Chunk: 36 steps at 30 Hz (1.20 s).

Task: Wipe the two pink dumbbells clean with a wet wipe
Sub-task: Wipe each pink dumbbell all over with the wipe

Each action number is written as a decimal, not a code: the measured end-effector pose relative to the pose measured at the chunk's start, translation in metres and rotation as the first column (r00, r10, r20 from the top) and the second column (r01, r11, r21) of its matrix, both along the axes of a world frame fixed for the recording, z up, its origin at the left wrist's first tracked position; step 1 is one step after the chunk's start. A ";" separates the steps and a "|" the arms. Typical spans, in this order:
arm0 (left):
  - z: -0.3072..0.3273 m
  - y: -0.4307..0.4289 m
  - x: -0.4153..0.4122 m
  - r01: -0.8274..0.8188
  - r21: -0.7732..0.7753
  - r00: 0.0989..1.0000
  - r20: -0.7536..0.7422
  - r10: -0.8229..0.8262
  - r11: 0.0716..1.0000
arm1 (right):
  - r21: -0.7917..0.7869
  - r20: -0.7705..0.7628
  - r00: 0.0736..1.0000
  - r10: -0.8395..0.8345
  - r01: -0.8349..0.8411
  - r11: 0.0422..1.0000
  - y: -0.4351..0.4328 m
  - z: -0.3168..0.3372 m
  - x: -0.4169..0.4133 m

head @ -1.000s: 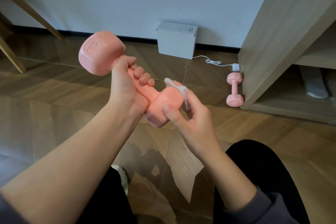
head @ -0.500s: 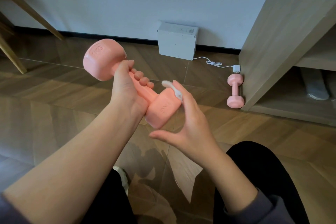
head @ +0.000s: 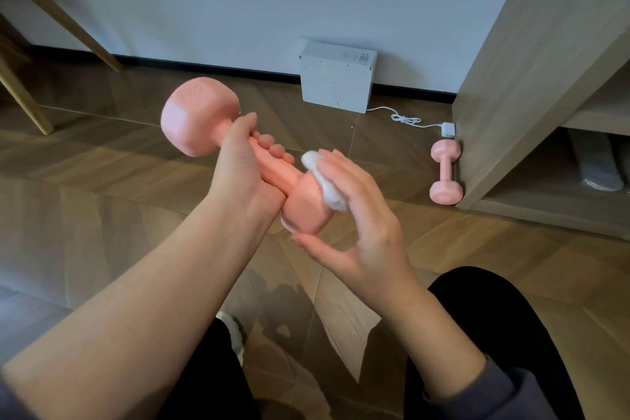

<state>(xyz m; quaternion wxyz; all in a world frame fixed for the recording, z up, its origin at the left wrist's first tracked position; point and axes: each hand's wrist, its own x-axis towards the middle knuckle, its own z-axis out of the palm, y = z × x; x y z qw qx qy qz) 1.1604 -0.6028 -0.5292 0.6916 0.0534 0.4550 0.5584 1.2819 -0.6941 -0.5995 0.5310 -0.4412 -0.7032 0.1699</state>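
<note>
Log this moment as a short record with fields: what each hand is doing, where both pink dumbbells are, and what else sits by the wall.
left hand: grips the handle of the held dumbbell, which is tilted in the air
right hand: presses the wet wipe onto that dumbbell's near head, thumb spread apart
second dumbbell: lies on the floor beside the wooden cabinet, untouched
by the wall: white box, with a white cable running toward the cabinet
</note>
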 end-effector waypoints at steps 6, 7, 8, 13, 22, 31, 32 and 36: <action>-0.001 -0.001 -0.004 0.134 0.136 0.989 0.039 -0.141 0.982 | -0.192 -0.184 0.980 -0.074 0.038 0.981 0.002 0.005 0.002; 0.000 0.000 -0.004 0.149 0.162 0.986 0.051 -0.160 0.975 | -0.243 -0.300 0.952 -0.064 -0.011 0.970 0.002 0.007 0.002; 0.001 0.000 -0.004 0.157 0.188 0.984 0.056 -0.170 0.969 | -0.286 -0.418 0.907 -0.044 -0.086 0.954 0.002 0.009 0.002; 0.007 -0.002 0.001 0.099 0.231 0.983 0.130 -0.131 0.968 | -0.325 -0.567 0.824 -0.009 -0.214 0.921 -0.003 0.017 0.001; 0.007 -0.005 0.002 0.034 0.150 0.999 0.037 -0.040 0.988 | -0.205 -0.231 0.973 -0.026 -0.023 0.978 -0.008 0.022 0.005; 0.003 -0.005 0.003 0.028 0.115 0.999 -0.025 -0.025 0.993 | -0.022 -0.125 0.990 -0.060 0.057 0.998 -0.013 0.014 0.002; 0.003 -0.005 0.003 0.017 0.111 1.000 -0.028 -0.014 0.994 | -0.056 -0.116 0.992 -0.050 0.043 0.997 -0.012 0.013 0.002; 0.001 -0.005 0.004 0.005 0.102 0.999 -0.039 -0.001 0.995 | -0.011 -0.074 0.997 -0.038 0.038 0.999 -0.011 0.011 0.004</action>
